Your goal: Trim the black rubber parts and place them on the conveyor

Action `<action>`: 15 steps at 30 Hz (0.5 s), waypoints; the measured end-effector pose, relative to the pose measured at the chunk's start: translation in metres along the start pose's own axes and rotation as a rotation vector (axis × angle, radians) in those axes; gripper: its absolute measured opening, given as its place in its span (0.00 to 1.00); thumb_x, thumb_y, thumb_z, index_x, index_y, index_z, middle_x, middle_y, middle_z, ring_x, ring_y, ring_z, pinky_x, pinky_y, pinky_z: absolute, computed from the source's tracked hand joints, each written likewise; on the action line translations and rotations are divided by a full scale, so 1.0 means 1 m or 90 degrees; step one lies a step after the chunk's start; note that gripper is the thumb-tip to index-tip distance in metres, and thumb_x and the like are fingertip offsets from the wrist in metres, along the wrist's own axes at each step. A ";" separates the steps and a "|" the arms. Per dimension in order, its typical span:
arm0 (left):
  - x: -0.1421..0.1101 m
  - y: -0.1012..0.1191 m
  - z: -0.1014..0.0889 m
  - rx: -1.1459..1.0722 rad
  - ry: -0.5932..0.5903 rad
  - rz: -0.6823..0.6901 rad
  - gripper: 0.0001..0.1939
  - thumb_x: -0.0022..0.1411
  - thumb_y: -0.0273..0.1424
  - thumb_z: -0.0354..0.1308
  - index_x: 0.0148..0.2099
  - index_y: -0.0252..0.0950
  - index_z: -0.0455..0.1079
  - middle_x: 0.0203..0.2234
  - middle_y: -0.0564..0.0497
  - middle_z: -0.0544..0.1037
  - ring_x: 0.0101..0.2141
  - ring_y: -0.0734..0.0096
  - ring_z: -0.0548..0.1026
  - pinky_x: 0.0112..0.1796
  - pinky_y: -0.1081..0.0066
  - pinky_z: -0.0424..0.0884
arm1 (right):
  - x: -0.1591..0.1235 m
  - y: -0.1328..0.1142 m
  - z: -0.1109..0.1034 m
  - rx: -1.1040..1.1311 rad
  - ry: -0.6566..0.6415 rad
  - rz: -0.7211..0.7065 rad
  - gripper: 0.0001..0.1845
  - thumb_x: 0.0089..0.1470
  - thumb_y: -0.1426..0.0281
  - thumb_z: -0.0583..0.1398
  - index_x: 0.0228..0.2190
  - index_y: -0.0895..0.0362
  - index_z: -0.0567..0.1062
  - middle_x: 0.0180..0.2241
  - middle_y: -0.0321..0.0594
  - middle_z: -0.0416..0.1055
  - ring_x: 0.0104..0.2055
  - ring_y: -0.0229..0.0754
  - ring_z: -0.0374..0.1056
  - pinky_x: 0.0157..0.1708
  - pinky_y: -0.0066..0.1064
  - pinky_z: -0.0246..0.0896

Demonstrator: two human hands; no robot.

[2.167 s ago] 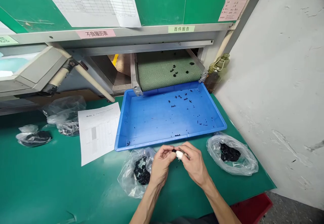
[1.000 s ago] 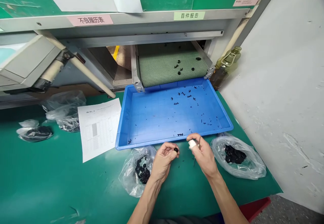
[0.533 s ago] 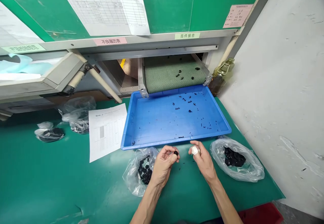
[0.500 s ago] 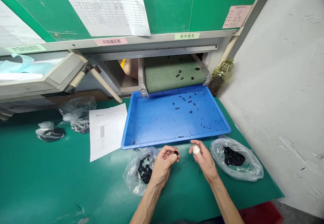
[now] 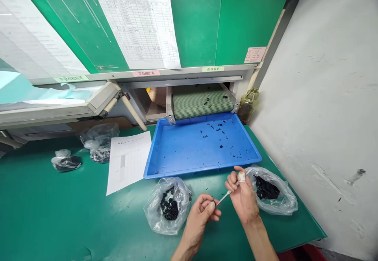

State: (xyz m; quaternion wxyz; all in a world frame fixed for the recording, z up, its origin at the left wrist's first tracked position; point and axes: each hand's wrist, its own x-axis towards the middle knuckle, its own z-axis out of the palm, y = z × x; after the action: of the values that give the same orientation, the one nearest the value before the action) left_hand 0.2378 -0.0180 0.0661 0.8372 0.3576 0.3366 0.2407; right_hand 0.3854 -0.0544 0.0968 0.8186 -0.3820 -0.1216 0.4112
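My left hand pinches a small black part between thumb and fingertips, mostly hidden by the fingers. A thin, light-coloured stick-like tool is gripped in my right hand, and its tip meets the black part or lies right beside it. White tape wraps the right thumb. Left of my hands lies an open clear plastic bag with small black parts in it. Another open clear bag, holding black pieces, rests by my right hand.
Beyond my hands stands a blue tray with scattered black parts and bits. A green conveyor belt ends over its far rim. A printed sheet and bagged black parts lie to the left. A bottle stands by the white wall.
My hands have come together, and the tool in my right hand now points at the black part in my left. The view has tilted upward and shifted.
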 end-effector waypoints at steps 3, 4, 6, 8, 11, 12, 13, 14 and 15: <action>-0.005 -0.006 0.000 0.025 -0.008 0.003 0.15 0.52 0.37 0.67 0.36 0.34 0.69 0.29 0.49 0.77 0.26 0.74 0.74 0.28 0.74 0.67 | -0.005 0.002 -0.002 -0.106 -0.024 0.012 0.11 0.60 0.58 0.54 0.40 0.50 0.70 0.27 0.32 0.59 0.24 0.34 0.53 0.25 0.27 0.55; -0.006 -0.007 -0.002 0.041 -0.002 0.010 0.15 0.52 0.38 0.66 0.36 0.33 0.69 0.28 0.50 0.77 0.25 0.75 0.73 0.28 0.74 0.67 | -0.006 0.003 -0.004 -0.160 -0.036 0.019 0.12 0.60 0.58 0.55 0.42 0.50 0.70 0.29 0.34 0.62 0.26 0.35 0.56 0.27 0.29 0.58; -0.006 -0.007 -0.006 0.081 0.017 0.032 0.15 0.53 0.39 0.66 0.36 0.33 0.69 0.25 0.51 0.76 0.25 0.74 0.73 0.28 0.74 0.67 | -0.008 0.003 -0.008 -0.287 -0.058 0.032 0.15 0.58 0.58 0.56 0.44 0.52 0.69 0.34 0.38 0.66 0.32 0.38 0.62 0.33 0.31 0.61; -0.006 -0.003 -0.011 0.131 0.044 0.065 0.16 0.52 0.40 0.65 0.36 0.34 0.69 0.23 0.52 0.75 0.24 0.72 0.72 0.28 0.72 0.67 | -0.009 0.003 -0.012 -0.436 -0.085 0.051 0.16 0.57 0.60 0.57 0.44 0.54 0.70 0.36 0.40 0.69 0.33 0.40 0.65 0.34 0.31 0.62; -0.006 0.009 -0.021 0.215 0.095 0.115 0.16 0.51 0.42 0.65 0.35 0.35 0.70 0.23 0.53 0.75 0.25 0.69 0.73 0.29 0.71 0.68 | -0.018 0.002 -0.016 -0.650 -0.202 0.104 0.09 0.55 0.67 0.56 0.33 0.56 0.75 0.27 0.37 0.72 0.26 0.38 0.65 0.26 0.28 0.58; -0.006 0.014 -0.025 0.242 0.106 0.123 0.16 0.52 0.42 0.65 0.35 0.36 0.70 0.23 0.53 0.75 0.25 0.69 0.73 0.29 0.70 0.68 | -0.023 0.000 -0.015 -0.698 -0.260 0.119 0.09 0.54 0.70 0.55 0.29 0.56 0.76 0.23 0.35 0.71 0.24 0.38 0.65 0.24 0.27 0.56; -0.006 0.017 -0.029 0.267 0.109 0.126 0.16 0.52 0.42 0.64 0.35 0.36 0.70 0.23 0.53 0.75 0.26 0.68 0.73 0.30 0.70 0.68 | -0.029 -0.002 -0.014 -0.726 -0.317 0.128 0.10 0.52 0.73 0.54 0.27 0.55 0.76 0.21 0.33 0.70 0.23 0.37 0.65 0.24 0.26 0.55; -0.007 0.020 -0.032 0.289 0.107 0.125 0.15 0.53 0.42 0.63 0.35 0.36 0.70 0.23 0.53 0.75 0.26 0.67 0.73 0.30 0.70 0.68 | -0.035 -0.004 -0.011 -0.738 -0.360 0.126 0.11 0.51 0.76 0.54 0.26 0.54 0.76 0.21 0.33 0.71 0.23 0.37 0.65 0.24 0.26 0.55; -0.007 0.022 -0.035 0.308 0.100 0.122 0.14 0.54 0.42 0.63 0.36 0.36 0.70 0.22 0.52 0.75 0.26 0.67 0.73 0.30 0.69 0.68 | -0.041 -0.008 -0.007 -0.743 -0.383 0.110 0.11 0.50 0.77 0.54 0.27 0.54 0.76 0.22 0.32 0.71 0.24 0.37 0.66 0.25 0.25 0.55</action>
State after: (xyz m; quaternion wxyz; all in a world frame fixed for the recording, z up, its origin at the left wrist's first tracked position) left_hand 0.2039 0.0060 0.0677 0.6722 0.5574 0.4130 0.2585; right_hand 0.3675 -0.0923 0.1022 0.3715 -0.6396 -0.5168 0.4311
